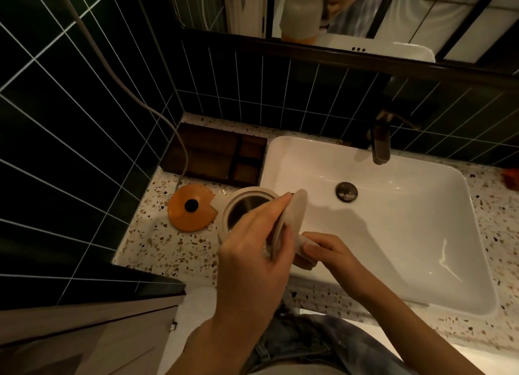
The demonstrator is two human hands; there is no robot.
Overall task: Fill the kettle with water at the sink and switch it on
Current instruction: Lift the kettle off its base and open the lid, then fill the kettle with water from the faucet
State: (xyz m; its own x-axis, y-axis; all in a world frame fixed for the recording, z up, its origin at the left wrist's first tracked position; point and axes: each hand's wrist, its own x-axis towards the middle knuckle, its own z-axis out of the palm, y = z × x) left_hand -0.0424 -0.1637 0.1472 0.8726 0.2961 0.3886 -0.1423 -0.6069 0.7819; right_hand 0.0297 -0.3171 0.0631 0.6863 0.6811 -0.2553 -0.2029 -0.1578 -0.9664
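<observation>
A cream kettle [241, 203] stands open on the speckled counter, just left of the white sink [421, 256]; its steel inside shows. My left hand [252, 251] holds the kettle's round cream lid [292, 220] tilted on edge above the kettle's right side. My right hand [328, 251] grips the kettle's handle at the sink's front left rim. The orange power base [191, 208] lies on the counter left of the kettle, its cord running up the wall. The dark tap [380, 144] stands behind the sink; no water runs.
A dark wooden tray [216, 155] with compartments sits in the back left corner of the terrazzo counter [157, 248]. Dark green tiled walls close in on the left and back. A mirror [351, 17] above reflects the kettle. Something orange-red [509, 178] lies at the right edge.
</observation>
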